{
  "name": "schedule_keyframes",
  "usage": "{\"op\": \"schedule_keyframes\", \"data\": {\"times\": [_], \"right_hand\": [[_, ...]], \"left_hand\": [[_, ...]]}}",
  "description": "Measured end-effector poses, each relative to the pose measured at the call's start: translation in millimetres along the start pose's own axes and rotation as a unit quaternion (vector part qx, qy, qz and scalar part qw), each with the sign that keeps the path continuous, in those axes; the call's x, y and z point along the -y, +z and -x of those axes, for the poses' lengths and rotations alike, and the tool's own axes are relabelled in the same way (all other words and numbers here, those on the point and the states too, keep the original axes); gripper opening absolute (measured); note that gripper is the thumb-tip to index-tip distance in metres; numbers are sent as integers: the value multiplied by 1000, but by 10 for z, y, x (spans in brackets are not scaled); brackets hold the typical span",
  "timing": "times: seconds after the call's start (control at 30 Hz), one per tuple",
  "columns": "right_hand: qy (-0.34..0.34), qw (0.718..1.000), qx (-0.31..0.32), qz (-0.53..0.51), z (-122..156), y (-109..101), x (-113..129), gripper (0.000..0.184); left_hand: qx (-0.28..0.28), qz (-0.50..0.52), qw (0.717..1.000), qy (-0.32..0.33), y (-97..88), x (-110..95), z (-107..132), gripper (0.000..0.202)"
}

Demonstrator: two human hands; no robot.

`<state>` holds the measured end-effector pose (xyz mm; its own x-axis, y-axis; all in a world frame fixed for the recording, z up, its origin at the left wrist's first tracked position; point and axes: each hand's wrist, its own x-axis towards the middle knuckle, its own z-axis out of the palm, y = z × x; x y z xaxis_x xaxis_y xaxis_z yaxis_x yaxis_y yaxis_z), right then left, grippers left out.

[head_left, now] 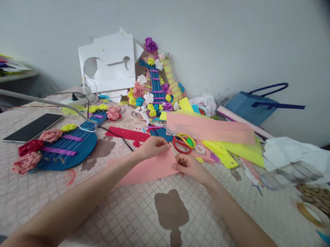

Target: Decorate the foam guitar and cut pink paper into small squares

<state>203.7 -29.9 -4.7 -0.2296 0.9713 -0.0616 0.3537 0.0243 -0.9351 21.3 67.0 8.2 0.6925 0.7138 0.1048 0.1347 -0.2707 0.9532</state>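
A strip of pink crepe-like paper (145, 170) lies across the table in front of me. My left hand (154, 146) is closed at its upper right corner, fingertips pinched together. At the lower right corner, my right hand (189, 167) pinches the paper's edge with thumb and curled fingers. A thin white stick (172, 147) shows between the two hands, close to the left fingertips; whether a finger grips it I cannot tell. Just beyond the hands lie scissors (183, 143) with red and yellow handles, and a white ring-shaped piece (200, 149).
A blue paper guitar (67, 149) with paper roses lies left, beside a dark tablet (33, 127). Behind are a white glue gun (143, 113), decorated guitars (156, 82) and white cut boards (107, 63). Pink and yellow sheets (210, 126), a clear jar (293, 174) and tape (314, 214) are right.
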Motion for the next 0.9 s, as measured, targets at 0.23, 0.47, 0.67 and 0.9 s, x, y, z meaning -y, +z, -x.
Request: {"op": "schedule_keyframes", "data": {"times": [0.23,0.47,0.67,0.9], "right_hand": [[-33,998,-15,42,26,-163,-12,32],[-45,940,-199,274,-304,-574,-42,25],[7,897,-210,390,-692,-713,-216,31],[39,890,-185,416,-749,-712,-214,27]], "left_hand": [[124,-85,988,-33,-263,-114,64,32],[134,7,988,-73,-520,-229,236,29],[126,88,982,-112,-687,-73,391,24],[119,148,974,-122,-702,-37,414,24]]}}
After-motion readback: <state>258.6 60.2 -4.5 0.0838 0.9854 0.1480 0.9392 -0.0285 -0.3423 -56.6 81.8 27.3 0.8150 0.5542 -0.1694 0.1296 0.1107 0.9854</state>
